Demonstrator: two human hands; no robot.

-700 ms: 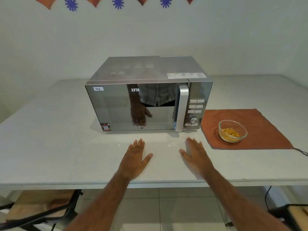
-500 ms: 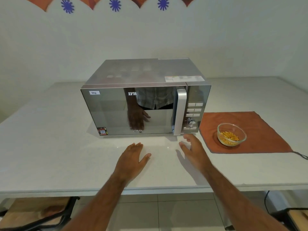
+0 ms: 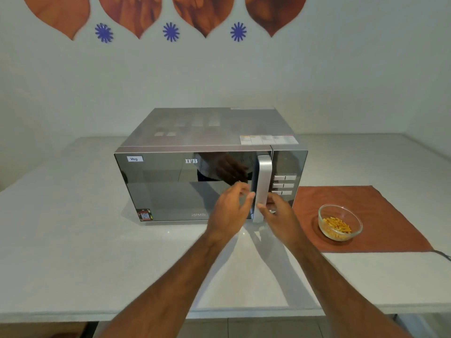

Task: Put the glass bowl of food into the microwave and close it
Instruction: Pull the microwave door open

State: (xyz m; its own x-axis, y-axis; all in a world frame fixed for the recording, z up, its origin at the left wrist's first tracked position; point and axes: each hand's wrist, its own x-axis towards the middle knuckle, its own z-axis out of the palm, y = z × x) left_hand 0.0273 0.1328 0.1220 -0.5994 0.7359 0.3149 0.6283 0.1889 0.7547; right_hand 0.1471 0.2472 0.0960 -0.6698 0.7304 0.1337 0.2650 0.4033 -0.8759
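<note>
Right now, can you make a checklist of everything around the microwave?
Surface: white table, bare at the left.
Job's things: microwave, door shut; glass bowl of yellow food sits on the orange cloth, right of it.
Clutter: nothing seen.
Hands: left hand and right hand flank the silver door handle, fingers open; no grip seen yet.
Cables: a dark cable at the right edge.
Surroundings: pale wall with orange and blue shapes.
</note>
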